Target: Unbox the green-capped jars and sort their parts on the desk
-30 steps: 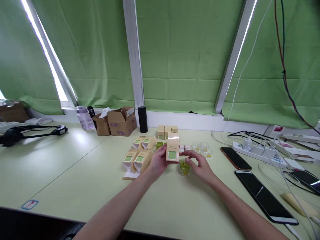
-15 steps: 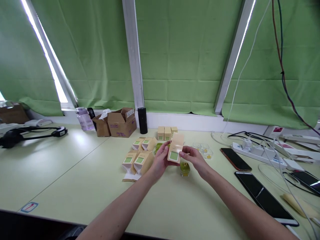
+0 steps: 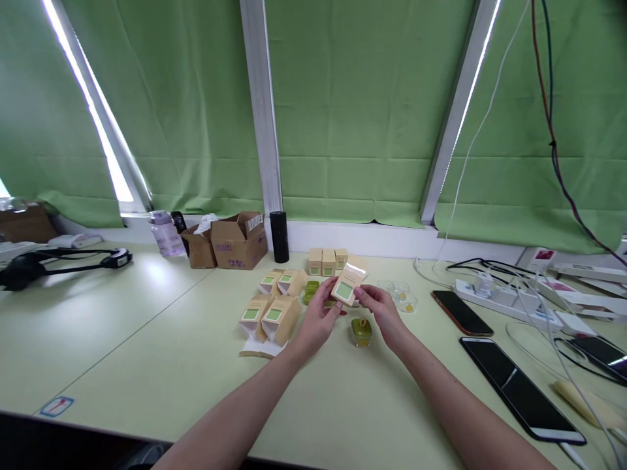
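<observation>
So the tan carton [image 3: 349, 281] has gone up a bit and tipped further over to the right since half a second ago, while the green jar [image 3: 361, 331] hasn't budged. The carton's in the air now, behind the jar and a touch to its left. Left hand [image 3: 316, 321] has its fingers half curled round the lower left side, grip partly hidden; right hand [image 3: 385, 314] has its fingers pinched shut on the lower right edge.

Progress-wise, probably midway: three small boxes [image 3: 328, 264] well behind the jar look closed up, four cartons [image 3: 284, 312] left of it show white sides, and the held one seems unfinished. Jar's not packed in anything. As for looks, the carton's plain tan, pale-bordered green square low on the front, shiny up top, small print unreadable.
</observation>
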Demonstrator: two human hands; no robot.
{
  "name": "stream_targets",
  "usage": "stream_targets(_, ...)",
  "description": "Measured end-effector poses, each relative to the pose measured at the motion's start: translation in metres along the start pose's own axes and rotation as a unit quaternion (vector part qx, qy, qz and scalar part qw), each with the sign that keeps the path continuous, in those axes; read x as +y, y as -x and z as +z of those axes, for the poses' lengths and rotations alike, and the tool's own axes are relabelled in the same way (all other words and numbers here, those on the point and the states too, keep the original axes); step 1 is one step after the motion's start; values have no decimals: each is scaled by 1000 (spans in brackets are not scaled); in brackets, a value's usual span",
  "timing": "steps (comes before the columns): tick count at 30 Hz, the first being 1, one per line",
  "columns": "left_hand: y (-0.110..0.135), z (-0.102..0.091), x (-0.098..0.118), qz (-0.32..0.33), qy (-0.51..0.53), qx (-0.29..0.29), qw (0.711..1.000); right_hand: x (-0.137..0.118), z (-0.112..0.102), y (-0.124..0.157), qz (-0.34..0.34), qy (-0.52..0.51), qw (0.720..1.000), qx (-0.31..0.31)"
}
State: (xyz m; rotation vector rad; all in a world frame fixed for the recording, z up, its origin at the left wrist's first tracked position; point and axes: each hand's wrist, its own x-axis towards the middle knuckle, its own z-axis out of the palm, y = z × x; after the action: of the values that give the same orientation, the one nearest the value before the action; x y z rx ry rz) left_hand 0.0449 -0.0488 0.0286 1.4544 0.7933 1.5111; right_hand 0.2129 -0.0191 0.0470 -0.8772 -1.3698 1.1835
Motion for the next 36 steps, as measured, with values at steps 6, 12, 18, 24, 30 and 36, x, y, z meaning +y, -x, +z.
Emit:
stream_targets(6, 1, 0, 1, -10, 3, -7, 1000, 8, -2, 0, 5, -15, 1000, -1)
stream_targets(12, 2, -1, 1, -12, 10, -19, 1000, 11, -2, 0, -5, -1, 1000, 2)
stream_targets(18, 2, -2, 2, -8, 10, -31, 999, 13, -2, -1, -15, 15, 1000, 10)
stream_targets(24, 1, -1, 3, -2, 8, -29, 1000, 13, -2, 0, -21, 0, 1000, 9)
stream_targets(30, 1, -2, 3, 2, 11, -31, 999, 13, -1, 1, -19, -6, 1000, 11)
stream_targets(36, 0, -3, 2, 10, 10, -26, 1000, 15, 1, 0, -25, -11, 1000, 8)
